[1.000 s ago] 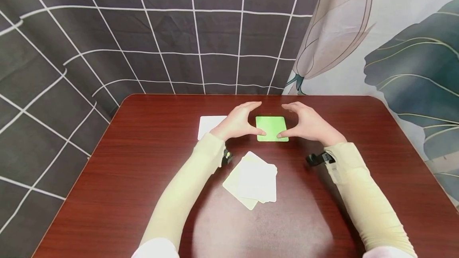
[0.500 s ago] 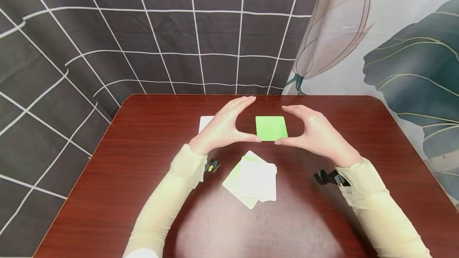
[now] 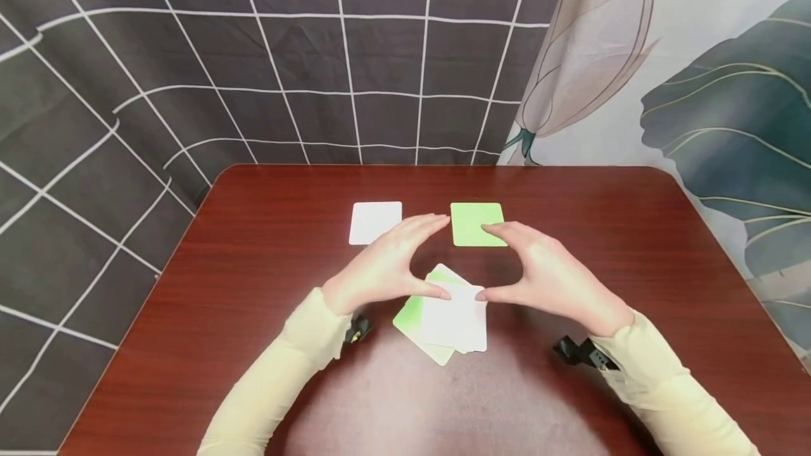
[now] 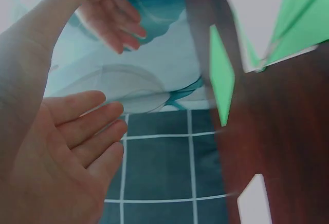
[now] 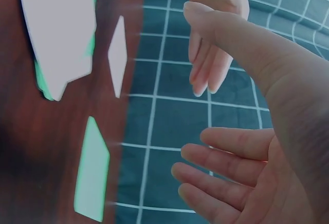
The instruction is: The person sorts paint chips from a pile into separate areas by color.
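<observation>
Nearest the person, pale yellow sleeves [image 3: 272,371] reach forward over a reddish-brown, wood-grained table [image 3: 253,266], with a small black device [image 3: 575,352] at each wrist. Under the thumbs and on their near side lies a loose pile of white and green square cards [image 3: 454,322]. A white one tops it, and the cards sit twisted against one another, which suggests casual stacking.

The left hand [image 3: 383,269] and right hand [image 3: 554,276] hover above the pile's far part, palms turned inward towards each other. Both are spread, thumbs well away from the fingers, pinching nothing; a gap separates the thumb tips. The matched pose looks deliberate to me, as though framing the space between.

Past the back of the left hand lies a single white, round-cornered card [image 3: 372,222]; just past the right fingertips, a bright green, round-cornered card [image 3: 467,222]. Their level row and clear gap seem meant to keep the colours distinct.

Farthest off hang dark grey, white-gridded fabric [image 3: 304,55] and pale, leaf-printed fabric [image 3: 728,104].
</observation>
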### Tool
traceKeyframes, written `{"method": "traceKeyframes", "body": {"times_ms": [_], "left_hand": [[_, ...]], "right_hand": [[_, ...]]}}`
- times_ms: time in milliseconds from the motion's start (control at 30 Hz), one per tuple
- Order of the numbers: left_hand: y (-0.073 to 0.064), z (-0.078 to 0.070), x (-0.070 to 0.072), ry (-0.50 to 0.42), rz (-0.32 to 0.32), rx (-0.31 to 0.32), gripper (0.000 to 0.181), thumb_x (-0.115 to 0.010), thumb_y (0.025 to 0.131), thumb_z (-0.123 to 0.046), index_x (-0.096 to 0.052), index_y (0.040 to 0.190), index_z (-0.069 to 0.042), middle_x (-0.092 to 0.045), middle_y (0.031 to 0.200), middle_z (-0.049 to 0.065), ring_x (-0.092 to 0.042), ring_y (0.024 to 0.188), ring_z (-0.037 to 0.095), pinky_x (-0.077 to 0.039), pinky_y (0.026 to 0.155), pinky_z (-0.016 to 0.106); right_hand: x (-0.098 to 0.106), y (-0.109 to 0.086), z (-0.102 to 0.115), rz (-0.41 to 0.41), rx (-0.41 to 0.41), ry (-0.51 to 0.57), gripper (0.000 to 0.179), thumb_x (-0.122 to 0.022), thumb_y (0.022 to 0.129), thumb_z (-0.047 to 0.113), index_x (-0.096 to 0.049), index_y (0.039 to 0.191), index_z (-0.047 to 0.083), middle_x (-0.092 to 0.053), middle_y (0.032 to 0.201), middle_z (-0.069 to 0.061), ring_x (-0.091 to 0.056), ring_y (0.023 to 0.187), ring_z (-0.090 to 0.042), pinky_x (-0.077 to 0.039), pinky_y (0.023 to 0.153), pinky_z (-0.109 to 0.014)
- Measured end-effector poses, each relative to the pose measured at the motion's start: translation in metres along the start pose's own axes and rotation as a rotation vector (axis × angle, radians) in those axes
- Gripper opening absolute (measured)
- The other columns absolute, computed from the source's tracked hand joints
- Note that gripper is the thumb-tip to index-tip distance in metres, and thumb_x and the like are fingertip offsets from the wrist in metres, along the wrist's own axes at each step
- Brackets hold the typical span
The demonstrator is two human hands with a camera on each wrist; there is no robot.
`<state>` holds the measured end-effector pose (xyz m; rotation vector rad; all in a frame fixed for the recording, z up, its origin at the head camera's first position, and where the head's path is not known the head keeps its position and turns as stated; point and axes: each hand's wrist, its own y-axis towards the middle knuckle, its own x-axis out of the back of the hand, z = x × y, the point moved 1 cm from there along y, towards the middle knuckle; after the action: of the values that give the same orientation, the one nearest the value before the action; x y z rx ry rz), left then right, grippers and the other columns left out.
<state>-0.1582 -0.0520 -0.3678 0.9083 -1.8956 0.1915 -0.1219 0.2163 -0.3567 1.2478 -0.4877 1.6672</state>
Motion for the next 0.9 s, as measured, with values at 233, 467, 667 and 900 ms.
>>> {"method": "traceKeyframes", "body": {"times_ms": [233,467,667,900], "left_hand": [[-0.015,0.000,-0.016,0.056,0.100,-0.009,0.102,-0.088,0.073,-0.055,-0.045,0.153,-0.007,-0.048,0.152,0.003,-0.040,0.141,0.018,-0.032,0.114,0.030],[-0.023,0.000,-0.031,0.049,0.166,-0.005,0.105,-0.092,0.069,-0.052,-0.047,0.150,-0.004,-0.052,0.147,0.004,-0.044,0.136,0.019,-0.038,0.110,0.030],[-0.027,0.001,-0.045,0.064,0.243,-0.018,0.103,-0.094,0.066,-0.050,-0.050,0.146,-0.004,-0.056,0.142,0.003,-0.048,0.130,0.021,-0.042,0.105,0.030],[-0.029,0.000,-0.051,0.054,0.265,-0.048,0.101,-0.095,0.064,-0.043,-0.051,0.145,-0.003,-0.058,0.140,0.002,-0.051,0.125,0.021,-0.043,0.102,0.027]], "right_hand": [[-0.019,-0.007,0.000,0.057,0.015,0.014,0.101,-0.091,0.065,0.057,-0.056,0.142,0.002,-0.057,0.140,-0.012,-0.053,0.129,-0.030,-0.046,0.103,-0.049],[-0.033,-0.017,0.001,0.106,0.006,0.031,0.104,-0.093,0.063,0.054,-0.055,0.142,-0.001,-0.055,0.142,-0.013,-0.053,0.129,-0.030,-0.046,0.104,-0.047],[-0.046,-0.023,0.002,0.130,0.004,0.026,0.108,-0.093,0.060,0.057,-0.056,0.140,-0.004,-0.056,0.135,-0.011,-0.056,0.121,-0.026,-0.048,0.101,-0.043],[-0.057,-0.028,0.003,0.161,0.032,0.024,0.109,-0.096,0.051,0.058,-0.060,0.132,-0.005,-0.054,0.121,-0.002,-0.051,0.109,-0.018,-0.051,0.091,-0.035]]}}
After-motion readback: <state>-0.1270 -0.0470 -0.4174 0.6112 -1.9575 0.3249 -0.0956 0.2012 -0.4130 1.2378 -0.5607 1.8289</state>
